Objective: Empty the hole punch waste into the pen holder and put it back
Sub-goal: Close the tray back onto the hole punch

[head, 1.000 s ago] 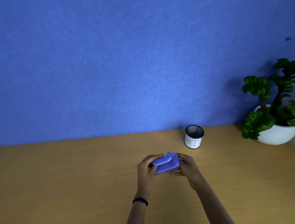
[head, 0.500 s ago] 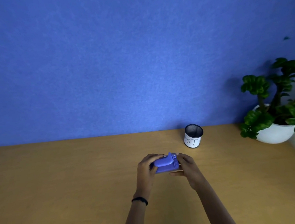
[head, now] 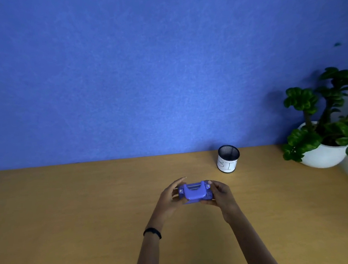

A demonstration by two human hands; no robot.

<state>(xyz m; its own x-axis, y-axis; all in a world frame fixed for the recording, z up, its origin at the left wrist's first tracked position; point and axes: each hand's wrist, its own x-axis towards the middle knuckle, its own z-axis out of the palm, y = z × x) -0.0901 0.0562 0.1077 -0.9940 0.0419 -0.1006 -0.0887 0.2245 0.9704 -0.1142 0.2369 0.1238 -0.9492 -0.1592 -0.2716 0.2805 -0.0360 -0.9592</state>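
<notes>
Evidently early: both hands, left hand (head: 170, 198) and right hand (head: 220, 193), fingers gripping the hole punch (head: 194, 191) (ends clasped); emptying into the pen holder (head: 227, 159) remains.

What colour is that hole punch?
The hole punch is purple-blue with small silver rivets, seen in the head view.

An office: felt partition wall (head: 143, 71), wooden desk (head: 72, 223), mesh pen holder (head: 227, 159).

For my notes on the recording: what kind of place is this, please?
Probably an office desk. A light wooden desktop meets a blue felt-like partition wall; on it stand a black mesh pen holder with a white label and a green plant in a white pot.
</notes>
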